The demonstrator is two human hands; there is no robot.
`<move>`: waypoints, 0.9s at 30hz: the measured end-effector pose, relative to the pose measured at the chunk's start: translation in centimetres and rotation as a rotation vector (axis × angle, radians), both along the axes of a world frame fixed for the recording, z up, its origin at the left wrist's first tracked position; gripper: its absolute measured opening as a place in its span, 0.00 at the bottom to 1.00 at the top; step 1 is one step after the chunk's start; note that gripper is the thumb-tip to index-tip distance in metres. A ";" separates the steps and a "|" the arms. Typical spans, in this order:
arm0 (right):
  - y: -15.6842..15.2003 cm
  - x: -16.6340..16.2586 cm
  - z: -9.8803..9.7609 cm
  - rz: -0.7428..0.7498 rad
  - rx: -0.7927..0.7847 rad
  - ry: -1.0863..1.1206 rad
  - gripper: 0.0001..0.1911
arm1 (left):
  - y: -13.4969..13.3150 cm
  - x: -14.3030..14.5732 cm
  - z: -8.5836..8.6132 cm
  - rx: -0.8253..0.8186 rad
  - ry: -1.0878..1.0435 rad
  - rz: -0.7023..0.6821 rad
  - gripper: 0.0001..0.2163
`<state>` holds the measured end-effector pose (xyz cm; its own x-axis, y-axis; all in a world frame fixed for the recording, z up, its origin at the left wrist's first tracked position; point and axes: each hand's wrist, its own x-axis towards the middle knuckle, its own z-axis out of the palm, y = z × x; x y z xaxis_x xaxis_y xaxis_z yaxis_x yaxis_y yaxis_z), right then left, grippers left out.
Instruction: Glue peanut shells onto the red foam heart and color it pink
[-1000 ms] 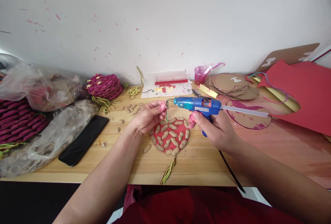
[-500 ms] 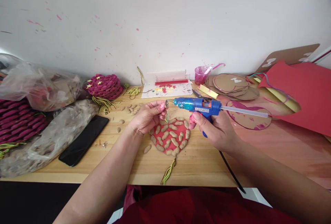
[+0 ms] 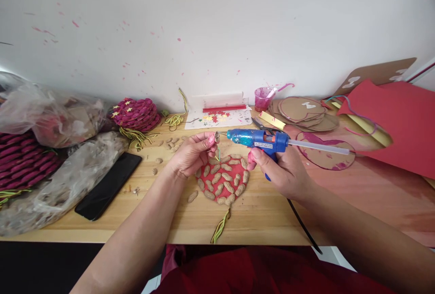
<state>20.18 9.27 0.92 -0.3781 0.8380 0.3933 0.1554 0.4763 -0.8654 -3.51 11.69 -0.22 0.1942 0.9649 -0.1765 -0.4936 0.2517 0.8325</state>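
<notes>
Indeed, very little differs from the picture of half a second ago: the whole view has moved slightly to the left, but the two hands keep almost the same pose. The left hand still pinches a small piece, which looks like a peanut, between thumb and finger. The right hand stays closed around the handle of the blue glue gun, and its thin nozzle is at the small piece; whether they touch, I cannot tell. The clear glue stick sticks out from the back of the gun, with no visible change of length. Below the hands, the red round piece with peanuts upon it lies in the same place on the table, its tassel toward the person. One loose peanut remains just beside it.
</notes>
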 end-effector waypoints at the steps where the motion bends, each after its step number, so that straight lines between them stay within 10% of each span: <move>1: 0.0 0.0 0.1 0.005 0.001 0.002 0.17 | 0.0 0.0 0.0 -0.002 0.003 0.002 0.16; 27: -0.1 -0.1 -0.3 0.026 0.042 -0.048 0.16 | 0.1 -0.3 -0.1 -0.008 -0.035 0.098 0.19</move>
<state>20.10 9.13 0.61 -0.4193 0.8108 0.4083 0.1833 0.5161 -0.8366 -3.84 11.83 -0.31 0.1050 0.9782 -0.1792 -0.5446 0.2074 0.8127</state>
